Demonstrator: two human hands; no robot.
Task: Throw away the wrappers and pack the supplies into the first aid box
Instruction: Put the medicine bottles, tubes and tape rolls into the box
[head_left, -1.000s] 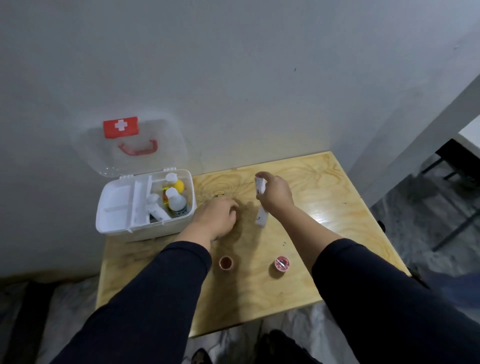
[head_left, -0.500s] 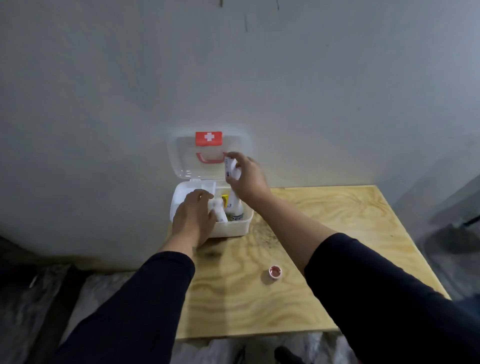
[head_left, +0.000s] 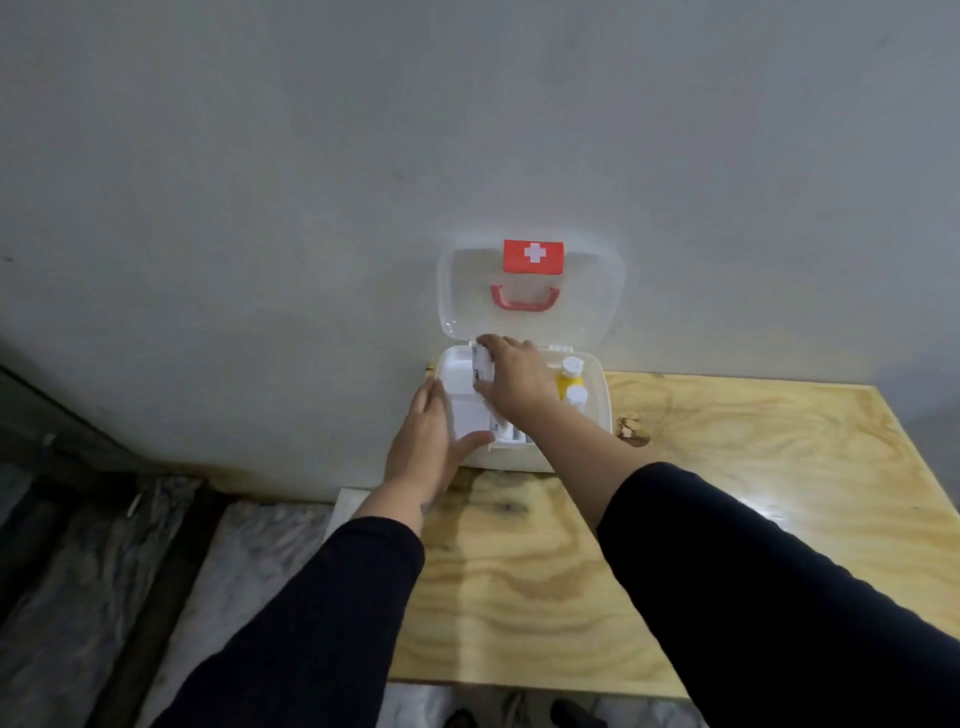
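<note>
- Foreground: two dark sleeves reach forward over the wooden table (head_left: 675, 545), whose visible surface is bare.
- Left hand (head_left: 423, 447): open, palm against the near-left corner of the first aid box (head_left: 589, 415), thumb lying along its front wall; judged to be steadying the box.
- Right hand (head_left: 514, 382): closed around a small white tube (head_left: 482, 370), held upright over the box's left tray compartment.
- The tube appears light and slim, probably with a soft body that dents under pressure; a pinch near its stiffer cap end should control it best. Its smooth skin could slip.
- Box interior, right side: a yellow bottle (head_left: 567, 375) and a white-capped bottle (head_left: 575, 397) stand upright, just beside the right wrist.
- Background: the clear lid (head_left: 597, 291) leans open against the wall, showing its red cross label and red handle.
</note>
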